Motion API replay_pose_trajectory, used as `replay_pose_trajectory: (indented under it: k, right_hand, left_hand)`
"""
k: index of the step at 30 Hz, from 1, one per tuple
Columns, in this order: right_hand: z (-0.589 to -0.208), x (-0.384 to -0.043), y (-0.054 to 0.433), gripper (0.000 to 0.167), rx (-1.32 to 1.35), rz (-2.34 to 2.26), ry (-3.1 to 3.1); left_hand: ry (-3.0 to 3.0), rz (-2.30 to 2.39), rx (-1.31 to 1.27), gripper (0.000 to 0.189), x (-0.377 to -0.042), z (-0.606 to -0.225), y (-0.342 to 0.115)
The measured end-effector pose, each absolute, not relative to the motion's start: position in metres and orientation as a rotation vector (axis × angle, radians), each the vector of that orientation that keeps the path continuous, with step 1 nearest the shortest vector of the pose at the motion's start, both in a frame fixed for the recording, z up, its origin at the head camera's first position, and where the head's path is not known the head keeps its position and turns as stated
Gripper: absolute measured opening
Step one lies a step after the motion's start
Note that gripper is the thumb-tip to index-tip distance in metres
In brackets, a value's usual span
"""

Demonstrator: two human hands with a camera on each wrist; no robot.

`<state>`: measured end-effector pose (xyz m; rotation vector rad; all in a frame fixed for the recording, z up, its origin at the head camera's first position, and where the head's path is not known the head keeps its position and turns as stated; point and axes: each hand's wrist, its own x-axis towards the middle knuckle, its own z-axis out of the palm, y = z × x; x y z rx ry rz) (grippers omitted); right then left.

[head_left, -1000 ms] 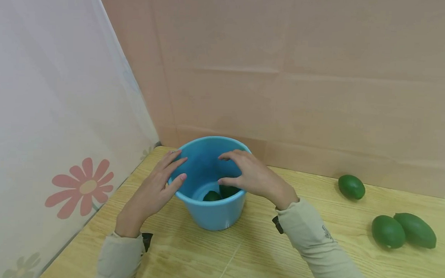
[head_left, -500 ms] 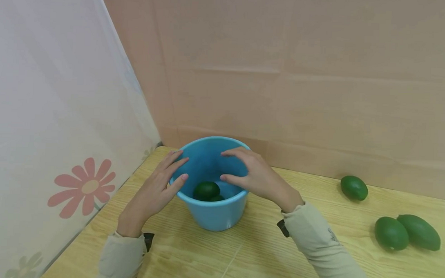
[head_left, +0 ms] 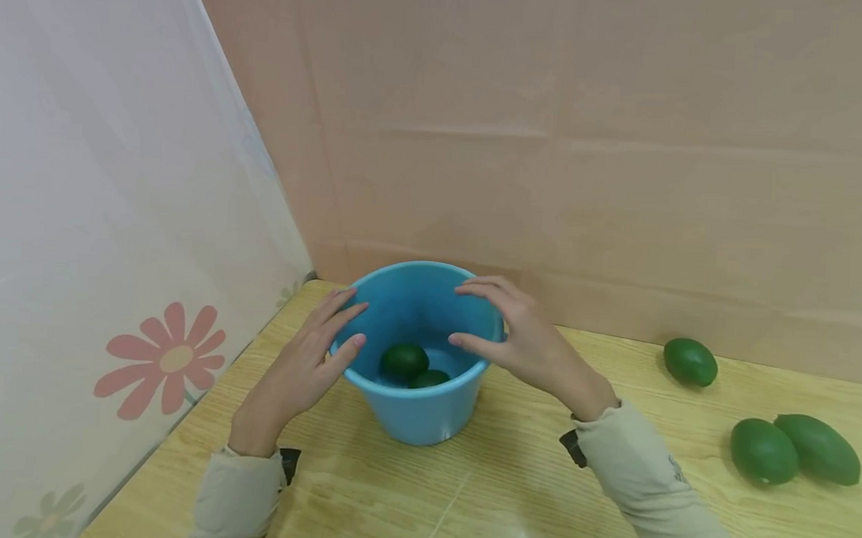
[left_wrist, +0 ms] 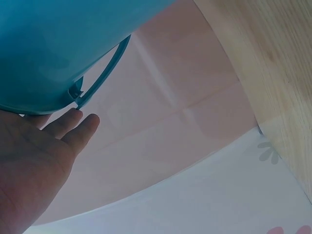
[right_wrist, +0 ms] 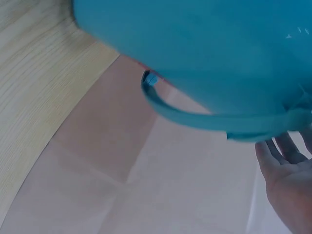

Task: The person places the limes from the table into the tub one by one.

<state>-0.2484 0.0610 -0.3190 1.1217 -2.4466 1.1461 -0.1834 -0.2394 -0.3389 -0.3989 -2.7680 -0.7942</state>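
Observation:
A light blue bucket [head_left: 420, 415] stands upright on the table, its carrying handle [right_wrist: 195, 119] hanging at the back. Inside lie two dark green oval fruits, a larger-looking one [head_left: 404, 361] and another [head_left: 429, 378] partly behind the front rim. My left hand [head_left: 301, 367] rests at the bucket's left rim with its fingers loosely spread. The left wrist view has its fingertips [left_wrist: 87, 122] close below the rim and handle end. Over the right rim, my right hand [head_left: 531, 344] reaches with thumb and fingers apart and nothing between them.
To the right on the wood-grain table [head_left: 523, 478] lie three more green fruits: one [head_left: 690, 362] near the back edge, and a rounder one [head_left: 764, 451] beside a longer, pointed one [head_left: 818, 449]. A brown paper-like wall [head_left: 585, 148] rises behind; a flowered sheet [head_left: 119, 211] hangs left.
My right hand has drawn back to the right, from over the bucket's inside to its right rim. The fruits inside have shifted in the bucket. My left hand has hardly moved.

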Motion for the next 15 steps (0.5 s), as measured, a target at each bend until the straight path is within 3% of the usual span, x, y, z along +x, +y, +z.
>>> replay_pose_trajectory:
  k: [15]
  right_hand:
    - [-0.324, -0.251, 0.09, 0.061, 1.035, 1.149, -2.371]
  left_hand:
    - [-2.758, -0.792, -0.401, 0.053, -0.184, -0.34, -0.238]
